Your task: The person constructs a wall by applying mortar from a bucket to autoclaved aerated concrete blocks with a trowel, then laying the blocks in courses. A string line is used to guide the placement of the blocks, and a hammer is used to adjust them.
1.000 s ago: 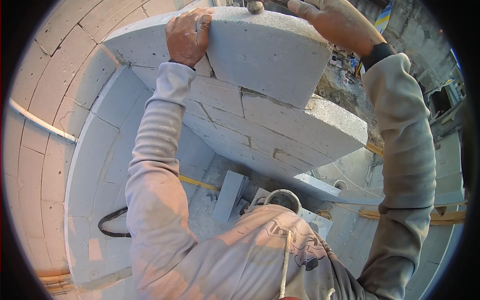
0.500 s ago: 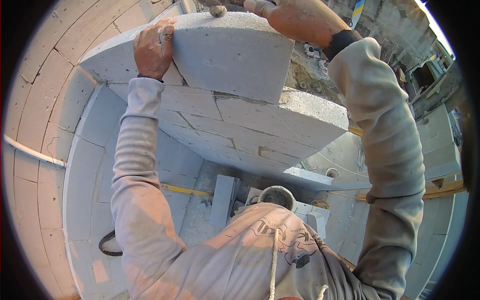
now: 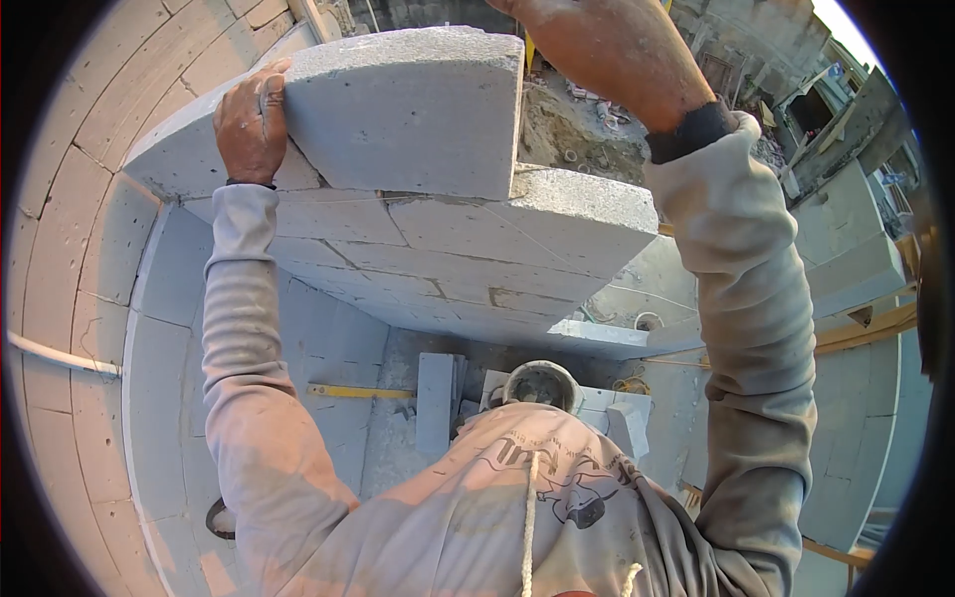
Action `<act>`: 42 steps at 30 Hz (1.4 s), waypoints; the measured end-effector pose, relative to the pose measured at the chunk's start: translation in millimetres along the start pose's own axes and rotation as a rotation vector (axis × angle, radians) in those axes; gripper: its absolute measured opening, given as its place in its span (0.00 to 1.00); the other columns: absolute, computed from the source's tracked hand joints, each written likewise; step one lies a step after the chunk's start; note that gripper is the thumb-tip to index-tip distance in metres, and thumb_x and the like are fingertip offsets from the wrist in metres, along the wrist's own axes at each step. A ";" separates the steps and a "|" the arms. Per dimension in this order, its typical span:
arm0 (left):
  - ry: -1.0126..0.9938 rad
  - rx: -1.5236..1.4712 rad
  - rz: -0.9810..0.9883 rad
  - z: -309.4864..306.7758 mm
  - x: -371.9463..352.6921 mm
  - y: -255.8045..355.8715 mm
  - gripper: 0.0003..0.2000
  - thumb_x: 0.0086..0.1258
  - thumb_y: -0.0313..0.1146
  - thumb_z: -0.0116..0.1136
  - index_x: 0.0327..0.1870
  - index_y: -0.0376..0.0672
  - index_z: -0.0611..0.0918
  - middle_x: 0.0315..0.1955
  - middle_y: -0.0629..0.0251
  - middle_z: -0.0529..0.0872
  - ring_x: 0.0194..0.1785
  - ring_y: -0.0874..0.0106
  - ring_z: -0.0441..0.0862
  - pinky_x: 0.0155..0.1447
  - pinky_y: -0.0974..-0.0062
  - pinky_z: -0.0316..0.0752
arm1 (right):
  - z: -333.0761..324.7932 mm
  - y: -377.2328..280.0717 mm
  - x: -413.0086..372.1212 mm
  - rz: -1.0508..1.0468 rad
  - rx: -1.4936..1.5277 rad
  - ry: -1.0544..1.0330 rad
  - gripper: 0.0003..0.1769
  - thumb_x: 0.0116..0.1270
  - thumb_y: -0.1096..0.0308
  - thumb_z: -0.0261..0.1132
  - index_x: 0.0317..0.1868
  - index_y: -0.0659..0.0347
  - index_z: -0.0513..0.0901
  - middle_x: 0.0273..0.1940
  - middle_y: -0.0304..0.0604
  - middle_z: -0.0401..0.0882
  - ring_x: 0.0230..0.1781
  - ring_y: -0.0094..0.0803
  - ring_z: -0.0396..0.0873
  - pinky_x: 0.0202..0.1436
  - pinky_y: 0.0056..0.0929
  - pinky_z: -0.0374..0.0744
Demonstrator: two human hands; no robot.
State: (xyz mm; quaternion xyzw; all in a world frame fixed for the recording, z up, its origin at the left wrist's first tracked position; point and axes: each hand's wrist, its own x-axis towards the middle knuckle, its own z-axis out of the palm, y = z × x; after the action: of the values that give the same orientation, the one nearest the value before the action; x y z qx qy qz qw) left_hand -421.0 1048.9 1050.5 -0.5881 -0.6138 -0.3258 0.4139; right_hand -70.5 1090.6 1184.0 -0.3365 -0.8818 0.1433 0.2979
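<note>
My left hand [image 3: 251,127] is closed over the top edge of a pale aerated concrete block [image 3: 408,124], near the joint with the block to its left. This block sits on the top course of a block wall [image 3: 477,229]. My right hand [image 3: 607,55] is raised beyond the block's right end, at the top of the view. Its fingers are cut off by the frame edge, so what it holds is hidden now. A thin string [image 3: 527,235] runs along the wall face below the block.
Below stand a round bucket [image 3: 542,386], a loose upright block [image 3: 435,398] and a yellow level-like bar [image 3: 360,391]. Another block wall [image 3: 75,249] curves along the left. Rubble ground [image 3: 567,129] lies beyond the wall. Wooden boards [image 3: 865,333] are at right.
The view has shifted right, so the block appears further left. A rounded grey piece and dark handle by my closed right hand have left the view. My left hand stays on the block.
</note>
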 end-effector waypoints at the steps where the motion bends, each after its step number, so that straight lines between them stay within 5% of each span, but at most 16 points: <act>1: -0.011 -0.006 -0.010 -1.7 0.7 1.5 0.18 0.77 0.48 0.40 0.51 0.55 0.83 0.50 0.71 0.84 0.56 0.68 0.77 0.64 0.68 0.64 | -4.9 5.3 -9.3 0.029 0.065 0.010 0.23 0.69 0.53 0.57 0.37 0.70 0.83 0.33 0.64 0.81 0.37 0.50 0.83 0.42 0.47 0.76; 4: -0.048 -0.033 0.004 -4.4 4.1 -0.4 0.18 0.77 0.47 0.39 0.52 0.52 0.83 0.52 0.71 0.83 0.57 0.68 0.77 0.65 0.69 0.64 | 21.6 86.7 -29.6 -0.447 0.282 0.395 0.21 0.73 0.49 0.57 0.32 0.60 0.77 0.20 0.30 0.67 0.21 0.16 0.62 0.23 0.19 0.61; 5: -0.074 -0.040 -0.009 -6.6 4.7 1.7 0.19 0.77 0.47 0.39 0.53 0.52 0.83 0.53 0.70 0.83 0.58 0.67 0.76 0.65 0.69 0.64 | 19.0 102.1 -47.8 -0.356 0.248 0.489 0.24 0.68 0.48 0.60 0.31 0.64 0.79 0.19 0.42 0.71 0.17 0.31 0.68 0.24 0.29 0.70; 10: -0.129 -0.107 -0.064 -3.8 4.6 2.6 0.22 0.78 0.47 0.34 0.57 0.46 0.80 0.55 0.64 0.82 0.61 0.65 0.75 0.66 0.69 0.62 | 29.3 153.6 -174.3 0.109 0.565 0.437 0.20 0.65 0.53 0.67 0.39 0.64 0.81 0.24 0.46 0.79 0.25 0.23 0.74 0.29 0.26 0.73; 16: 0.115 -0.069 -0.180 9.8 -9.3 38.1 0.34 0.75 0.59 0.31 0.66 0.36 0.69 0.63 0.45 0.71 0.65 0.51 0.69 0.68 0.62 0.60 | 110.8 230.5 -367.9 1.044 0.131 -0.104 0.23 0.67 0.50 0.58 0.41 0.66 0.82 0.35 0.58 0.83 0.38 0.55 0.81 0.44 0.44 0.77; 20: 0.254 0.072 -0.593 21.9 -66.4 32.2 0.33 0.75 0.54 0.30 0.65 0.30 0.66 0.61 0.36 0.69 0.63 0.46 0.68 0.67 0.58 0.61 | 204.0 295.9 -500.2 1.491 0.091 -0.320 0.28 0.62 0.46 0.60 0.42 0.67 0.82 0.41 0.60 0.83 0.47 0.54 0.80 0.50 0.46 0.76; 23: -0.051 0.167 -0.852 26.7 -154.8 25.3 0.27 0.75 0.49 0.34 0.59 0.35 0.73 0.58 0.38 0.72 0.61 0.44 0.68 0.64 0.53 0.63 | 261.5 332.3 -583.9 1.782 0.234 -0.314 0.30 0.60 0.45 0.60 0.44 0.67 0.84 0.46 0.62 0.81 0.53 0.52 0.79 0.55 0.42 0.76; 26: -0.775 0.261 -0.630 12.0 -278.0 51.8 0.31 0.76 0.53 0.34 0.62 0.31 0.71 0.60 0.44 0.73 0.63 0.49 0.70 0.67 0.59 0.63 | 352.2 385.9 -672.0 1.929 0.204 -0.353 0.31 0.59 0.44 0.60 0.46 0.66 0.84 0.48 0.63 0.80 0.55 0.50 0.78 0.57 0.41 0.76; 28: -1.327 -0.269 -0.937 4.8 -369.5 52.9 0.25 0.75 0.46 0.43 0.57 0.29 0.75 0.58 0.47 0.77 0.61 0.55 0.75 0.64 0.63 0.67 | 376.9 414.1 -702.2 1.930 0.254 -0.456 0.29 0.60 0.47 0.60 0.47 0.65 0.84 0.51 0.61 0.79 0.56 0.49 0.78 0.58 0.40 0.77; 29: -1.342 -0.275 -0.903 12.6 -392.8 99.3 0.25 0.75 0.46 0.43 0.57 0.29 0.75 0.58 0.47 0.77 0.61 0.55 0.75 0.64 0.63 0.67 | 392.8 437.7 -723.5 1.971 0.271 -0.488 0.27 0.59 0.49 0.62 0.48 0.65 0.84 0.52 0.60 0.79 0.57 0.48 0.77 0.58 0.40 0.76; 31: -2.392 -0.046 -0.157 3.8 -409.7 196.2 0.24 0.73 0.52 0.46 0.59 0.43 0.78 0.57 0.56 0.79 0.63 0.59 0.73 0.67 0.65 0.64 | 397.9 468.6 -733.2 2.103 0.437 -0.536 0.24 0.58 0.58 0.66 0.51 0.64 0.82 0.57 0.54 0.77 0.60 0.45 0.75 0.61 0.39 0.75; 32: -2.574 -0.056 -0.063 17.9 -411.3 254.1 0.24 0.72 0.52 0.47 0.58 0.45 0.78 0.58 0.57 0.78 0.65 0.59 0.71 0.67 0.65 0.63 | 414.4 491.8 -748.3 2.081 0.419 -0.606 0.26 0.57 0.59 0.67 0.54 0.64 0.80 0.59 0.54 0.76 0.61 0.45 0.74 0.62 0.39 0.74; 34: -2.596 -0.195 0.007 53.3 -450.9 286.9 0.24 0.71 0.52 0.49 0.58 0.43 0.79 0.58 0.56 0.79 0.63 0.60 0.73 0.66 0.67 0.65 | 468.7 513.9 -787.2 2.031 0.231 -0.633 0.22 0.60 0.61 0.65 0.53 0.61 0.81 0.56 0.51 0.79 0.59 0.45 0.77 0.58 0.40 0.77; 36: -2.287 -0.073 -0.443 90.3 -444.8 341.1 0.24 0.71 0.52 0.51 0.58 0.41 0.79 0.56 0.54 0.80 0.60 0.61 0.76 0.63 0.69 0.68 | 513.2 524.3 -822.3 1.984 0.074 -0.533 0.18 0.65 0.66 0.57 0.54 0.62 0.77 0.50 0.48 0.81 0.54 0.43 0.79 0.55 0.41 0.78; 38: -2.008 -0.194 -0.347 113.5 -460.9 343.0 0.25 0.71 0.51 0.51 0.57 0.39 0.78 0.53 0.54 0.82 0.57 0.61 0.79 0.60 0.70 0.71 | 528.8 529.9 -842.9 2.002 0.056 -0.530 0.17 0.66 0.65 0.55 0.54 0.61 0.76 0.53 0.48 0.77 0.56 0.46 0.76 0.57 0.42 0.76; 42: -2.024 -0.215 -0.283 128.5 -412.4 385.0 0.24 0.70 0.51 0.51 0.56 0.40 0.79 0.51 0.54 0.83 0.56 0.60 0.79 0.59 0.70 0.71 | 439.1 508.6 -782.2 1.666 0.031 -0.400 0.20 0.64 0.65 0.56 0.55 0.62 0.74 0.59 0.52 0.69 0.61 0.50 0.68 0.63 0.47 0.68</act>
State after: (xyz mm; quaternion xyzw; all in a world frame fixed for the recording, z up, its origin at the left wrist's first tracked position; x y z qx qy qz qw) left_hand -69.4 1013.3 592.3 -0.5433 -0.7065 0.2237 -0.3945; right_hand 381.0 909.4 274.8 -0.8390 -0.3807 0.3840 -0.0611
